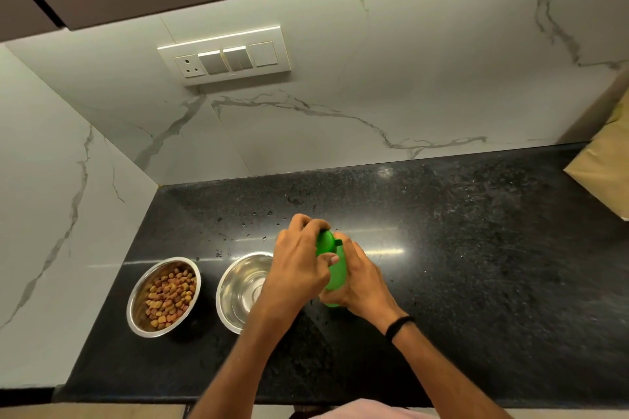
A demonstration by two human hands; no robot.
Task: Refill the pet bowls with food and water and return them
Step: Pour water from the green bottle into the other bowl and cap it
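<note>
Green bottle (337, 277), right of the empty-looking bowl (238, 292), gripped by the right hand (364, 282) as the left hand (299, 265) clasps its cap (325, 241); a jerked twist could spill water onto the counter (476, 248).

black counter (476, 265) | kibble bowl (139, 303) left | steel bowl (238, 286) just beside | brown bag (602, 163) right edge

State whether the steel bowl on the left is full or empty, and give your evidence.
Partly filled: the left bowl holds brown kibble heaped below its rim.
</note>
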